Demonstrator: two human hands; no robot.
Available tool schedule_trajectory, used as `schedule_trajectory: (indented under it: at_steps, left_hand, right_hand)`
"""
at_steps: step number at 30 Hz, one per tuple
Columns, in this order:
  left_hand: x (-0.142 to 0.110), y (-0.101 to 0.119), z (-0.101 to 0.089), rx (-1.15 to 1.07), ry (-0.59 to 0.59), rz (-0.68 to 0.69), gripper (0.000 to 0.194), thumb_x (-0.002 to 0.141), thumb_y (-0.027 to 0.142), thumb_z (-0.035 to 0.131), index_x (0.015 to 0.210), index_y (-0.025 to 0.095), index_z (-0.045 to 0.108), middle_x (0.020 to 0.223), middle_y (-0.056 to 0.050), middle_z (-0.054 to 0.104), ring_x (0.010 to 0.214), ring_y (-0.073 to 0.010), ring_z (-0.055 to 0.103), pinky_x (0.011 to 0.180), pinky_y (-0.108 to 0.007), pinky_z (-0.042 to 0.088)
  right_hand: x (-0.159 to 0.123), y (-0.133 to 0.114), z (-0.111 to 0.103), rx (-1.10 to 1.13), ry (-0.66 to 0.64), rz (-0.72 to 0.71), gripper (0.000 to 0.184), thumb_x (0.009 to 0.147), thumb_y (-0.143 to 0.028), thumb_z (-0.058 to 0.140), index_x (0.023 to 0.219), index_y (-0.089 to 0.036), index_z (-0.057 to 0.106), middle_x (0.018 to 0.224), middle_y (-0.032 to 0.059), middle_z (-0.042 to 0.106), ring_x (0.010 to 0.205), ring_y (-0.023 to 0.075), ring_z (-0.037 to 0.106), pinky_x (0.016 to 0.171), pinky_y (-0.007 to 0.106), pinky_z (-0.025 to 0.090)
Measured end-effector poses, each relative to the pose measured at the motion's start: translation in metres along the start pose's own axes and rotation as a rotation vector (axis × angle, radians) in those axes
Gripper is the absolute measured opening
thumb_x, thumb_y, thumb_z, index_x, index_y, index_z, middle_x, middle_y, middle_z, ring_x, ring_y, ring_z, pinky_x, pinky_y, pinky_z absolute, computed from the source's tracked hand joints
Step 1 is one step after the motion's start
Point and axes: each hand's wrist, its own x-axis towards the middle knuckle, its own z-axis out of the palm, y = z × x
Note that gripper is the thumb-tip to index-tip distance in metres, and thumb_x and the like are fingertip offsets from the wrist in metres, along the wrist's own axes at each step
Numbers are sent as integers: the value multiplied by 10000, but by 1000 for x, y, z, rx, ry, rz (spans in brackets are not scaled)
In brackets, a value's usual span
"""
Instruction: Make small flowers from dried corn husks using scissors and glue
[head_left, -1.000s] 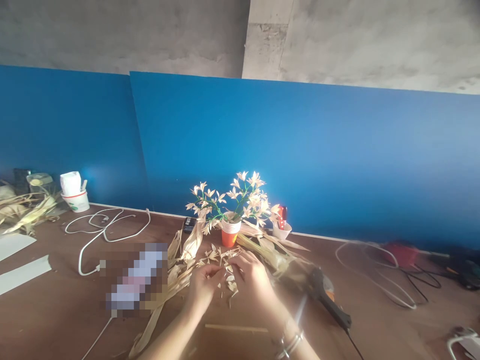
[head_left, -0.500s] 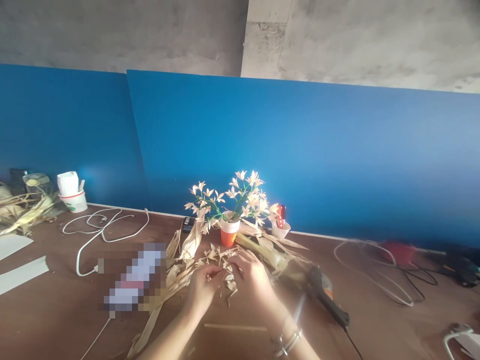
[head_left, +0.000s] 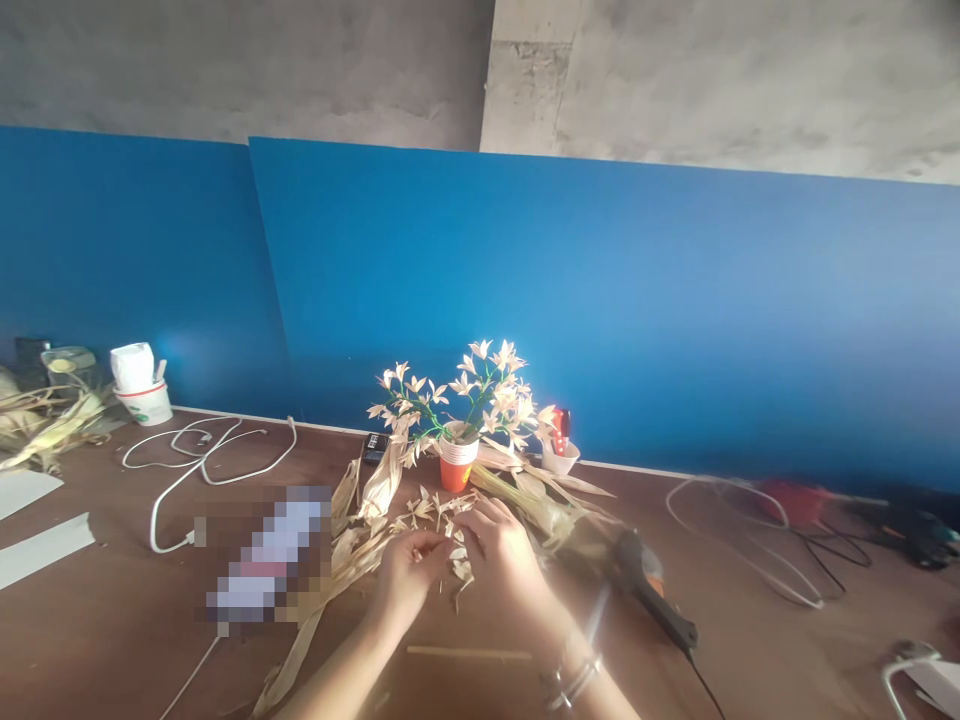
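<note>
My left hand [head_left: 403, 577] and my right hand [head_left: 504, 556] meet over a scatter of small pale husk petals [head_left: 437, 517] on the brown table [head_left: 112, 640]. The left hand's fingers are curled in a pinch on a small husk piece. My right hand's fingers are bent over the petals; what they hold is hidden. Just beyond stands an orange paper cup [head_left: 455, 464] with green stems and cream husk flowers [head_left: 480, 392]. Long dried corn husks [head_left: 352, 545] lie to the left of my hands.
A black glue gun [head_left: 649, 594] lies right of my right hand, its cord running off. White cables [head_left: 201, 458] loop at the left, more cables [head_left: 750, 540] at the right. A white cup [head_left: 142, 396] and husks sit far left. A blue panel wall [head_left: 600, 320] backs the table.
The view has shifted slightly to the right. My hands stay together over the petals, with only small finger movement.
</note>
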Motion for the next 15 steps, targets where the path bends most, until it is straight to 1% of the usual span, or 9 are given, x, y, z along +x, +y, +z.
schedule_trajectory:
  at_steps: [5, 8, 10, 11, 13, 15]
  left_hand:
    - [1, -4, 1, -37, -3, 4, 225, 711, 354, 622, 604, 188, 731, 584, -27, 686, 606, -205, 598, 602, -270, 412]
    - [2, -7, 1, -56, 21, -9, 227, 699, 377, 654, 616, 184, 738, 578, -23, 681, 610, -203, 596, 608, -270, 411]
    - [1, -6, 0, -116, 6, -49, 250, 685, 414, 680, 627, 178, 739, 585, -23, 684, 616, -202, 597, 618, -272, 413]
    - [1, -3, -1, -166, -16, -78, 263, 685, 430, 688, 635, 176, 738, 597, -24, 691, 623, -200, 601, 628, -273, 417]
    - [-1, 4, -2, -285, -64, -151, 276, 692, 450, 698, 659, 179, 737, 633, -22, 709, 639, -191, 610, 652, -274, 430]
    - [-4, 11, -3, -377, -94, -221, 271, 680, 455, 723, 665, 184, 731, 632, -13, 713, 635, -180, 611, 659, -274, 436]
  right_hand:
    - [0, -1, -3, 22, -10, 11, 237, 846, -63, 500, 880, -202, 689, 838, 66, 665, 800, 203, 549, 716, 300, 439]
    - [1, -2, -5, 80, 13, 52, 292, 858, -102, 476, 1038, -216, 676, 920, 84, 676, 868, 226, 564, 762, 326, 433]
    - [2, -1, -4, 189, 72, 158, 300, 865, -156, 481, 1100, -211, 659, 961, 89, 684, 880, 230, 576, 772, 328, 425]
    - [2, 0, -4, 274, 105, 237, 281, 867, -196, 492, 1088, -205, 665, 940, 82, 690, 845, 223, 581, 748, 318, 423]
    - [3, 0, -4, 495, 149, 405, 235, 860, -298, 535, 989, -189, 698, 829, 55, 689, 724, 193, 567, 664, 289, 407]
    - [4, -1, -5, 715, 134, 540, 264, 827, -407, 592, 852, -174, 716, 696, 23, 647, 618, 158, 513, 590, 271, 369]
